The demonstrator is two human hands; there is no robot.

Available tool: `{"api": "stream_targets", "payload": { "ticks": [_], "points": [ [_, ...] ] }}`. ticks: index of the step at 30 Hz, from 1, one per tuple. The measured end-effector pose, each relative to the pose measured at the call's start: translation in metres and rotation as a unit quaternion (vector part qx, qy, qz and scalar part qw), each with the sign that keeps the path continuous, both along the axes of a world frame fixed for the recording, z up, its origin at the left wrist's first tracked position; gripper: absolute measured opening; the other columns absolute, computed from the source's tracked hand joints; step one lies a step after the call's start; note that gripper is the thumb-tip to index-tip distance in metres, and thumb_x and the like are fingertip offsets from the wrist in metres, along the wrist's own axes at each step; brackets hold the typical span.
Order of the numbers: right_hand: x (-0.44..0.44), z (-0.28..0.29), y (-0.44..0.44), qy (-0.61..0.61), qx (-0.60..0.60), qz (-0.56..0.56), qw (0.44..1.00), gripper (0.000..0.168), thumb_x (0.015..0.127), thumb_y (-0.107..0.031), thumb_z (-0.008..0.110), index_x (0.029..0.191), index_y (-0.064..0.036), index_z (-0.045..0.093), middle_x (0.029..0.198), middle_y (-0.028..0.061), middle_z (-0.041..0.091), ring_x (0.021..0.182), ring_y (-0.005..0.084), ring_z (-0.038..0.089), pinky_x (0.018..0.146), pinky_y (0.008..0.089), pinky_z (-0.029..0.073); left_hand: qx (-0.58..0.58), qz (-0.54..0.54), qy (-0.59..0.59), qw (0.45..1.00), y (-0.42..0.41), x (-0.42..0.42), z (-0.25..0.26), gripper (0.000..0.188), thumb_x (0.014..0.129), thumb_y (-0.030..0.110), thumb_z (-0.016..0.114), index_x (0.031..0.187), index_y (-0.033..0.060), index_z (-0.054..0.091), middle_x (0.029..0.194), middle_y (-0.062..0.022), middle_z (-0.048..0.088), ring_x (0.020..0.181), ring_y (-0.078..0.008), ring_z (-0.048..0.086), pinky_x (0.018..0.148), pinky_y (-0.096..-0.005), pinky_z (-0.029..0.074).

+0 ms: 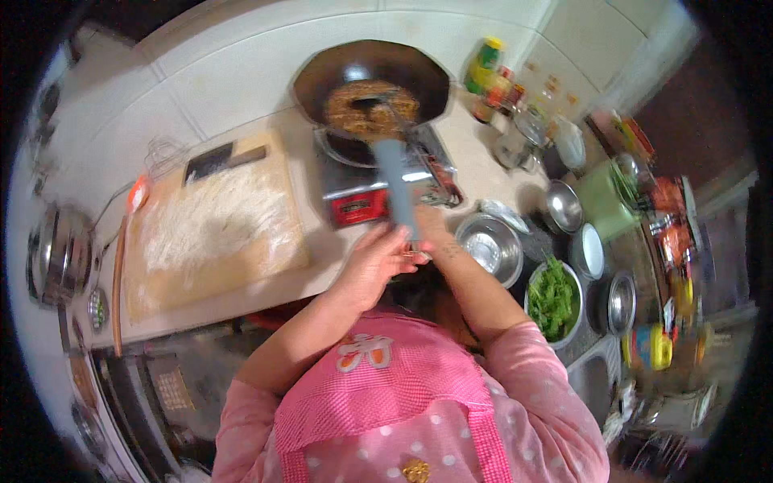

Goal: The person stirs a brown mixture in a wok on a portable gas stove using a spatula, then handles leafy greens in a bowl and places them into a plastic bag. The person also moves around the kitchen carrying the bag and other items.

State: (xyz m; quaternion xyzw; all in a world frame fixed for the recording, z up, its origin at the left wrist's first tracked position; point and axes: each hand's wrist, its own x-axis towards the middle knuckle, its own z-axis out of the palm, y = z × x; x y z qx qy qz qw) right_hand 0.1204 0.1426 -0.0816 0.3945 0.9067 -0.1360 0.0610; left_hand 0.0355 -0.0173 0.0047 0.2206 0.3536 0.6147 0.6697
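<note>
A dark wok point(308, 90) stands on a portable stove point(356, 205) with a red front panel. Brown, crumbly food point(344, 115) covers its bottom, and a dark utensil head rests in the food. Its grey handle point(392, 175) points towards me. My left hand point(380, 250) is at the near end of the handle, fingers pointing right. My right hand point(432, 226) is just right of the handle, partly hidden behind it. The hands meet around the handle's end, where something small and shiny shows. Blur hides whether either hand grips anything.
Left lies a floured wooden board point(284, 223) with a dark scraper point(208, 163) and a rolling pin point(119, 284) alongside. On the right are a metal bowl point(489, 247), a bowl of leafy greens point(552, 302), a white bowl point(589, 250) and seasoning bottles point(483, 66).
</note>
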Motion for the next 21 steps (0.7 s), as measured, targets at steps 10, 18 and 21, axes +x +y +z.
{"api": "stream_targets", "payload": {
  "ticks": [10, 18, 21],
  "points": [
    [0.077, 0.014, -0.116, 0.171, -0.039, -0.03, 0.984, 0.023, 0.081, -0.024, 0.058, 0.093, -0.004, 0.059, 0.087, 0.0159, 0.063, 0.081, 0.0336, 0.062, 0.068, 0.043, 0.05, -0.029, -0.014, -0.013, 0.999, 0.0, -0.005, 0.004, 0.041, 0.092, 0.035, 0.049, 0.119, 0.0036, 0.049, 0.098, -0.0154, 0.062, 0.08, -0.0189, 0.059, 0.07, -0.0295, 0.045],
    [0.183, 0.001, -0.184, 0.283, -0.015, -0.265, 0.922, 0.024, 0.083, -0.018, 0.059, 0.102, -0.004, 0.061, 0.095, 0.0158, 0.062, 0.088, 0.0329, 0.06, 0.076, 0.0386, 0.048, -0.012, -0.036, -0.028, 0.999, 0.001, -0.008, 0.0, 0.043, 0.091, 0.035, 0.053, 0.12, 0.004, 0.049, 0.1, -0.0167, 0.06, 0.08, -0.0186, 0.056, 0.07, -0.0283, 0.045],
    [0.231, 0.004, -0.177, 0.279, 0.158, -0.32, 0.892, 0.02, 0.078, -0.009, 0.062, 0.098, -0.004, 0.06, 0.097, 0.0156, 0.06, 0.089, 0.035, 0.057, 0.078, 0.0413, 0.047, -0.014, -0.032, -0.028, 0.999, -0.001, -0.009, -0.002, 0.043, 0.09, 0.034, 0.054, 0.12, 0.0043, 0.049, 0.101, -0.0166, 0.06, 0.078, -0.0184, 0.056, 0.07, -0.0279, 0.045]
  ]
}}
